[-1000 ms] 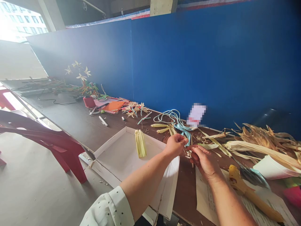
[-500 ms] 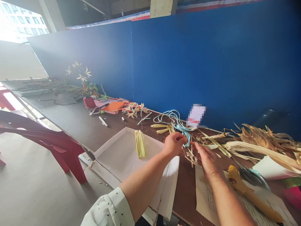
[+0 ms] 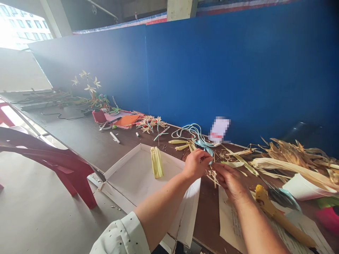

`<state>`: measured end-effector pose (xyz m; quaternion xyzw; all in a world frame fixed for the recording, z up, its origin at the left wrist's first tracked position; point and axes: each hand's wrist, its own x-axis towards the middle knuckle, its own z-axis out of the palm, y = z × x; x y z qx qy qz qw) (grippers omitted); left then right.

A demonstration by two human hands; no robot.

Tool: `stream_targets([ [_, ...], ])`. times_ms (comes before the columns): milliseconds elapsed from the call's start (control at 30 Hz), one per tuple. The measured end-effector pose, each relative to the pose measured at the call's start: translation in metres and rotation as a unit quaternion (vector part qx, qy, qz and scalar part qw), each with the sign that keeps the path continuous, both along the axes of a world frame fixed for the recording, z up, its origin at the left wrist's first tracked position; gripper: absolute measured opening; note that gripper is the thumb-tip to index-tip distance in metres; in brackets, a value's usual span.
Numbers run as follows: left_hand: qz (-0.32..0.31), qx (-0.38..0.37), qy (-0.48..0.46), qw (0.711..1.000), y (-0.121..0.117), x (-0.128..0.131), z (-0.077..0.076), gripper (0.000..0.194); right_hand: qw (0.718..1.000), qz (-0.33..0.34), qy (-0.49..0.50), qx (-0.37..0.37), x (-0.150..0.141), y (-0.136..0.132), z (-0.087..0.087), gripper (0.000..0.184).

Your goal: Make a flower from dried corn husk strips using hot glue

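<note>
Dark-red moulded plastic chair (image 3: 66,165), far left, beside a long dark-brown table (image 3: 79,132). Cluster of 4 cream, narrow-petalled flowers (image 3: 90,89), raised near the blue partition (image 3: 212,70). Small red block (image 3: 99,115) on the tabletop. Bright orange flat sheet (image 3: 128,120). Pale, narrow-petalled flowers with light-blue stems (image 3: 148,124), lying down. Shallow white cardboard tray (image 3: 132,176), with 1 pleated pale-green husk strip (image 3: 157,163) inside. 2 pale-yellow tapered husk pieces (image 3: 178,141), side by side. Loosely looped light-blue cord (image 3: 194,128).

Left hand (image 3: 195,164), above the tray's right side: thumb and fingers drawn in; cannot tell what, if anything, is held. Flat light-blue ribbon (image 3: 208,150), on the table just beyond the fingertips. Thin straw-coloured scraps (image 3: 213,178), below the hands. Right hand (image 3: 230,179), fingertips near the left's: fingers bent in, contents likewise hidden.

Printed paper sheet (image 3: 227,217), under the right forearm. Yellow-handled tool (image 3: 278,215), lying on papers. Heap of tan dried husks (image 3: 288,155), behind a tipped white cup (image 3: 304,188).
</note>
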<state>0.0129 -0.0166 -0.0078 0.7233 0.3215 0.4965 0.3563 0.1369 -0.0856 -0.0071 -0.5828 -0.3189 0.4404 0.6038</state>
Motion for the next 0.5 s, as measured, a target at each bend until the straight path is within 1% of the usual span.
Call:
stream_targets([
  [100,-0.005,0.003,0.013,1.000,-0.0010,0.0013,-0.0021,0.012,0.998,-0.010,0.050,0.039,0.0026,-0.0001,0.0012,0.028],
  [200,-0.022,0.014,0.020,0.999,-0.0028,0.0023,-0.0032,0.010,0.994,-0.015,0.085,0.061,0.0048,0.0010,0.0008,0.030],
  [333,-0.034,0.020,0.029,0.999,-0.0048,0.0026,-0.0022,0.009,0.994,-0.017,0.080,0.073,0.0062,0.0025,-0.0012,0.030],
  [500,-0.051,0.017,0.026,0.998,-0.0062,0.0029,-0.0018,0.012,0.994,-0.010,0.072,0.078,0.0068,0.0019,-0.0016,0.025],
])
